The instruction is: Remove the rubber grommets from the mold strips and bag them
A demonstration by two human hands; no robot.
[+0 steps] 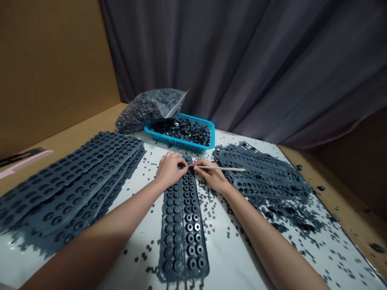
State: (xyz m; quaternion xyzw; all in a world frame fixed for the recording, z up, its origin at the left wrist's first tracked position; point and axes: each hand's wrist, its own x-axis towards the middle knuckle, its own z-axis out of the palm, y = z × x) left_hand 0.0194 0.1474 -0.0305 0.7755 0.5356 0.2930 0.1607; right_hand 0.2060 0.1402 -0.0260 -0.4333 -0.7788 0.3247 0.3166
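A long dark grey rubber sheet (pixel 183 229) studded with rows of small washers lies lengthwise on the white table (pixel 229 257) in front of me. My left hand (pixel 169 169) is closed, its fingertips pinching the sheet's far end. My right hand (pixel 211 175) grips a thin pale stick (pixel 225 168) like a pen. The stick's tip touches the sheet's far end beside my left fingers, and its free end points right.
A tall stack of rubber sheets (pixel 69 177) fills the left side. Emptied sheets (pixel 263 173) pile up on the right. A blue basket (pixel 181 135) of loose washers and a clear bag (pixel 151 108) of them stand behind. Small punched bits litter the table.
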